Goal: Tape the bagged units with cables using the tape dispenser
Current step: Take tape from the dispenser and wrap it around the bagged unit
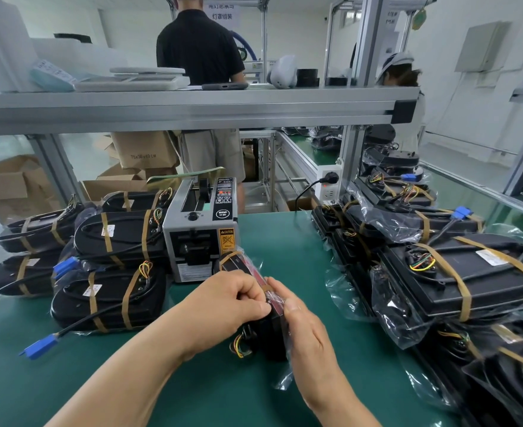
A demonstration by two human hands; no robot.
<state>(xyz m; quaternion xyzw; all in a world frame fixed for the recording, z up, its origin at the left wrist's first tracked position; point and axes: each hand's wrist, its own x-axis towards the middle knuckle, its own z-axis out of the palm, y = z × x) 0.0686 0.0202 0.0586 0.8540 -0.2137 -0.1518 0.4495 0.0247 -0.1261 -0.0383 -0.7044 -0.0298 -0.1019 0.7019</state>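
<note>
Green mat bench [285, 241] under an aluminium shelf frame [192, 109]; factory room, two people far. One tape dispenser [200, 229], centre. Five taped units [112, 297] stacked left; right pile [469, 272] too jumbled to count. Bagged unit [238, 263] stands on edge, near centre, just before the dispenser. Left hand [232, 303] pinches it with curled fingers; right hand [306, 331] clasps its side.
</note>
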